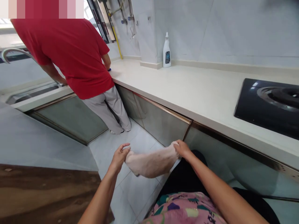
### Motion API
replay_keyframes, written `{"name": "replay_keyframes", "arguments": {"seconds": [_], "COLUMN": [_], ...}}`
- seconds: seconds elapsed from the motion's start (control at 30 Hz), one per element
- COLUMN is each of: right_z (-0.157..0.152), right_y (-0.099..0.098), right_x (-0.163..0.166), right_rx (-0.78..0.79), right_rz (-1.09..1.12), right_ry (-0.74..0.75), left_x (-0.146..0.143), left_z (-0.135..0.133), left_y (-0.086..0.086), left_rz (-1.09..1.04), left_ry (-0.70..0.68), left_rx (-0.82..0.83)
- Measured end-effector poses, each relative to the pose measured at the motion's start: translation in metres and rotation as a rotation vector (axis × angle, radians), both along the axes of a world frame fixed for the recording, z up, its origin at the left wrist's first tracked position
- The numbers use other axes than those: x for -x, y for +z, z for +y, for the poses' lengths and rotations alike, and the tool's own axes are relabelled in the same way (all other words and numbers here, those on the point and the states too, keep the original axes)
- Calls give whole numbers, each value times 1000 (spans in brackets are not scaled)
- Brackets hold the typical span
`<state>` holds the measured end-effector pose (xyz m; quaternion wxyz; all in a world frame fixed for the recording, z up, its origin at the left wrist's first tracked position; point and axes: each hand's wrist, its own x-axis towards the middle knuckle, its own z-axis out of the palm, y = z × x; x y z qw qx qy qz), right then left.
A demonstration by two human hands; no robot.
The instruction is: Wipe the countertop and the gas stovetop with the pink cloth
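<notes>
In a tiled kitchen, a co-worker in a red shirt (pixel 70 53) leans over the sink (pixel 32 91) at far left. Below, the left hand (pixel 120 155) pinches one end of a pale pink cloth (pixel 151 161) and the right hand (pixel 182 148) grips the other, stretching it above the floor (pixel 130 186) in front of the cabinet door (pixel 161 121). The cloth sags in the middle, soft and crumpled, possibly damp. A loosened pinch could drop it onto the floor. A white spray bottle (pixel 166 51) stands on the table (pixel 187 90); a black hob (pixel 268 105) lies at right.

Both arms extended forward; left grip (pixel 120 154) and right grip (pixel 181 148) pinched closed.
</notes>
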<state>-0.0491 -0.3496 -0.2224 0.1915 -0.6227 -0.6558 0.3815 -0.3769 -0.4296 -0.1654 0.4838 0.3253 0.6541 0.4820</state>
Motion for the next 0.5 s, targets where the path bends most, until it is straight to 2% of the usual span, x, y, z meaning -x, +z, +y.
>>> {"name": "replay_keyframes", "arguments": {"seconds": [0.13, 0.23, 0.3, 0.37, 0.5], "right_z": [17, 20, 18, 15, 11], "right_y": [14, 29, 37, 44, 53], "right_x": [-29, -36, -38, -39, -36], "right_rx": [-44, -110, -159, -202, -250], "right_rz": [-5, 25, 53, 85, 167], "right_ry": [-5, -12, -35, -68, -116], "left_x": [18, 26, 28, 28, 16], "left_z": [3, 9, 11, 9, 0], "left_y": [14, 29, 33, 32, 13], "left_rz": [-6, -4, -16, -43, -188], "left_ry": [97, 101, 35, -94, -325], "left_rx": [-86, -143, -100, 2, 234]}}
